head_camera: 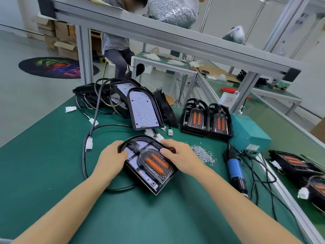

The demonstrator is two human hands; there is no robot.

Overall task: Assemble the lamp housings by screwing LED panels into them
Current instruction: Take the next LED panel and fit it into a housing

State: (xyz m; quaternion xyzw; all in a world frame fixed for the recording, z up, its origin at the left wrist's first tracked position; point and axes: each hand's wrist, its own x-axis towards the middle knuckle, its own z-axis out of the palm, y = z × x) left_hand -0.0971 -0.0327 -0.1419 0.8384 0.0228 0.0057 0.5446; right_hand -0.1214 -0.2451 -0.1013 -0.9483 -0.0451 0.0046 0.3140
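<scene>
Left hand [114,155] and right hand [177,155] grip opposite edges of a housing [151,180] at centre frame on the green worktop [52,138], fingers curled over its rim. It looks a rigid, light shell; edges seem safest, sparing the LED panel [131,158]. Screws [204,154] lie right. No legible writing.

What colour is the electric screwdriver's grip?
Blue, with black ends, on the electric screwdriver; head view.

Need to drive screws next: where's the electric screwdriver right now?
In the head view, the electric screwdriver lies on the green mat, right of the right hand, just past the loose screw pile and below the teal power box.
</scene>
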